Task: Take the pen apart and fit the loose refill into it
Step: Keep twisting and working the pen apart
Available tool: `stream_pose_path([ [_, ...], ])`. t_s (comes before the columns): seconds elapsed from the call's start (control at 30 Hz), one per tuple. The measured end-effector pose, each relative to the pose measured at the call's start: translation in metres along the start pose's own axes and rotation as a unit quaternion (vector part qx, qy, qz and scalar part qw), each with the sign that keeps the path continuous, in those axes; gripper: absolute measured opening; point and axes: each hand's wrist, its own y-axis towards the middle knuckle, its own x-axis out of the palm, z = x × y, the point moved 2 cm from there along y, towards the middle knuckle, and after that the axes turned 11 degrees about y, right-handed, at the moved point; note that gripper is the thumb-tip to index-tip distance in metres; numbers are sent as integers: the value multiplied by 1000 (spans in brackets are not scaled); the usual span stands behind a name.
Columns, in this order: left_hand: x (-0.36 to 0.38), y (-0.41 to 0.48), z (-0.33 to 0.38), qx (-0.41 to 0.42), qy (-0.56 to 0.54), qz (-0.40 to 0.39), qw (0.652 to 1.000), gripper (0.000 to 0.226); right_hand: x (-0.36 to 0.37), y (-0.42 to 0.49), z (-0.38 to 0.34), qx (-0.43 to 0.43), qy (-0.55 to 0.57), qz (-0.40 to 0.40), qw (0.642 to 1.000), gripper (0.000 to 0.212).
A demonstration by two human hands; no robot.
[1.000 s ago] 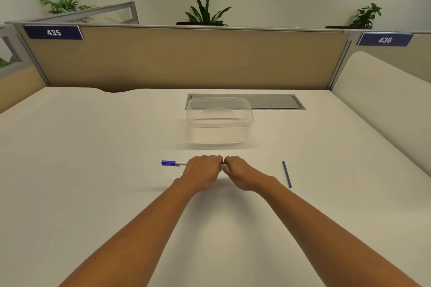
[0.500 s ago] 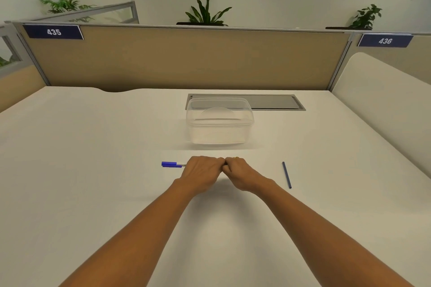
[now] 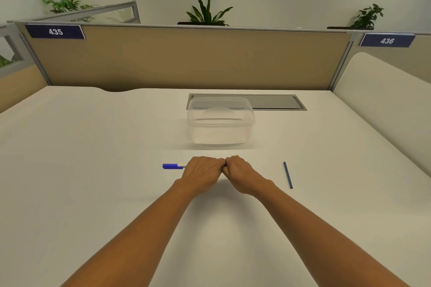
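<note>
The pen point(image 3: 173, 166) lies left-to-right at frame centre, its blue capped end jutting left of the left hand point(image 3: 203, 173), which is wrapped round the barrel; the right hand point(image 3: 238, 171), knuckles touching, grips the hidden other end. Pulling apart along that axis looks next. The refill point(image 3: 287, 175) lies well apart, right of the right hand.

container point(image 3: 220, 123): clear glossy plastic | desk point(image 3: 93, 170): matt, smooth | partition point(image 3: 186, 58): matt fabric-like panel
</note>
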Motion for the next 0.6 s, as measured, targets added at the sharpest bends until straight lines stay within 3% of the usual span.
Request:
stream_pose_path([
  [0.17,-1,0,0,-7,23,0,1000,20,1,3,-2,3,-11,4,1000,39],
  [0.47,-5,2,0,-13,41,-14,999,20,2,5,-5,8,-22,11,1000,40],
  [0.6,-8,4,-3,-6,38,-21,999,17,-4,3,-5,-4,43,8,999,32],
])
